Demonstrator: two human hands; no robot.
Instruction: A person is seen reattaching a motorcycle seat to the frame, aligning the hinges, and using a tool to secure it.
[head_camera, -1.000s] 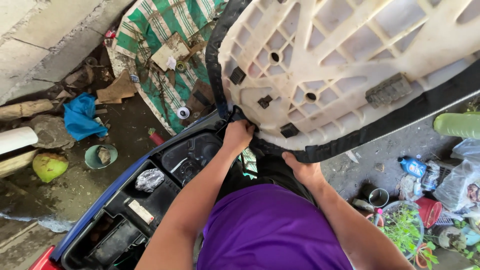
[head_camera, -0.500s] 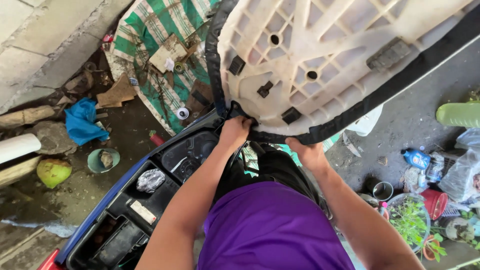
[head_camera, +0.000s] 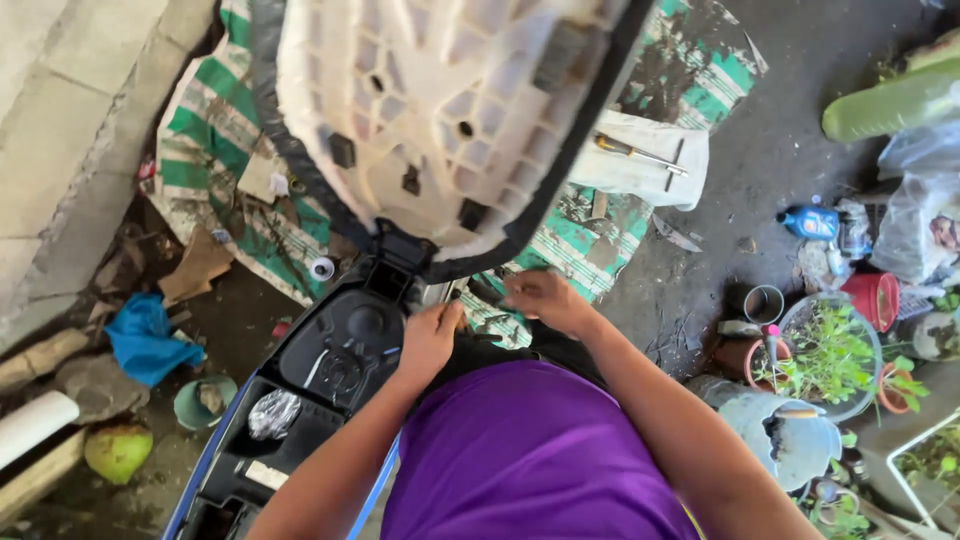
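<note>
The raised seat (head_camera: 450, 120) stands tipped up over the scooter (head_camera: 300, 400), its cream ribbed underside facing the camera and its black rim running down to the hinge just above the hands. The left hand (head_camera: 428, 338) rests at the lip of the open black bay (head_camera: 345, 350), fingers curled under; whether it has hold of anything cannot be told. The right hand (head_camera: 540, 300) sits just beside it, near the seat's lower edge, fingers bent over something dark that is too small to make out. A purple shirt (head_camera: 530, 450) hides whatever lies beneath the forearms.

Inside the bay a crumpled clear bag (head_camera: 273, 413) lies near a pale label, and the scooter's blue edge runs off the bottom of the frame.

A green-and-white striped tarp (head_camera: 220, 170) spreads under the seat, strewn with scraps and a small white roll (head_camera: 321, 268). To the right a white cloth (head_camera: 640, 160) carries a screwdriver (head_camera: 628, 148). Past it the dark concrete floor (head_camera: 760, 130) offers the most open room.

The right edge is crowded: a blue bottle (head_camera: 808, 222), a red pot (head_camera: 872, 298), a potted plant (head_camera: 830, 350), a grey bucket (head_camera: 790, 430), plastic bags and a green cylinder cut off at the corner. On the left, a concrete wall (head_camera: 70, 110) closes things in, with a blue rag (head_camera: 145, 338), a small teal bowl (head_camera: 205, 400), a green coconut (head_camera: 118, 452) and a white pipe (head_camera: 35, 425) cut by the frame.
</note>
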